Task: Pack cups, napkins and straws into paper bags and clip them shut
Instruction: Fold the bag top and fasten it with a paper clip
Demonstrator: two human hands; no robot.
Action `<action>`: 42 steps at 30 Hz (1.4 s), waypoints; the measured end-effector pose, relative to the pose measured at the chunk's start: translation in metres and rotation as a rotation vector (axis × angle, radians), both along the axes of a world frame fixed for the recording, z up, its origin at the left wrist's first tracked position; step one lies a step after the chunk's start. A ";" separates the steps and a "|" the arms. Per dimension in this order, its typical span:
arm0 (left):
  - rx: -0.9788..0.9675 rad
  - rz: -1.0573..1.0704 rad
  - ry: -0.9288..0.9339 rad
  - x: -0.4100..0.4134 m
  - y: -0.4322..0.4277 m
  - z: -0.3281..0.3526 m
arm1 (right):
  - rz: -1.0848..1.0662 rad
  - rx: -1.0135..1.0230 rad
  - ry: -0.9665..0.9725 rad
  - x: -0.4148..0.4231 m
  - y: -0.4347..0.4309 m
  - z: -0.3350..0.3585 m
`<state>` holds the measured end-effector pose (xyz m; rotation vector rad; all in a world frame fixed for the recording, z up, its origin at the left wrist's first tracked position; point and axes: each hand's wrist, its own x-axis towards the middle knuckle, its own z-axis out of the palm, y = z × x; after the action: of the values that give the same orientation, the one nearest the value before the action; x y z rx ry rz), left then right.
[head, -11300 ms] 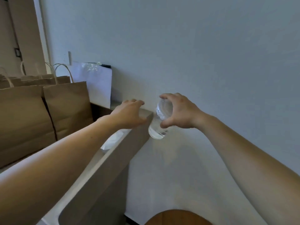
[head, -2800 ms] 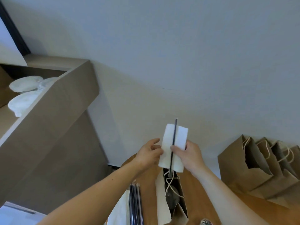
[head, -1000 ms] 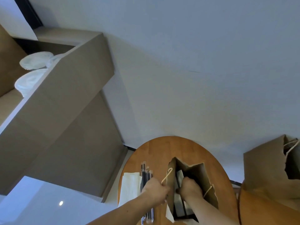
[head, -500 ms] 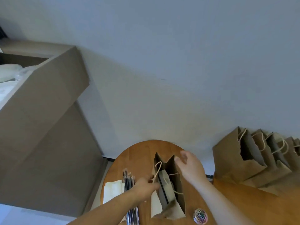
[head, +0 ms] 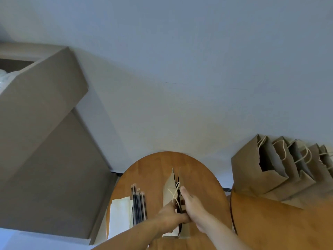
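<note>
paper bag (head: 168, 188) contents hidden by near-closed mouth, left hand (head: 169, 218) and right hand (head: 194, 208) fingers unclear where overlapping, row of bags (head: 270, 177) clipped by right edge

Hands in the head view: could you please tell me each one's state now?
Left hand: grips the paper bag top.
Right hand: pinches the same paper bag shut.
</note>
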<state>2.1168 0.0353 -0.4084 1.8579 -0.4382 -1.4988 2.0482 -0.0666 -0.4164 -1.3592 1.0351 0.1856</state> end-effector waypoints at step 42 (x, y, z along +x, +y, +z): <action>0.066 -0.217 -0.970 0.054 -0.048 -0.007 | 0.087 -0.829 -0.111 -0.068 -0.135 -0.060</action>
<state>2.1711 -0.0132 -0.4152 2.5708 -1.0591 -0.6229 1.9799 -0.2021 -0.4764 -2.1323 0.9944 -0.2906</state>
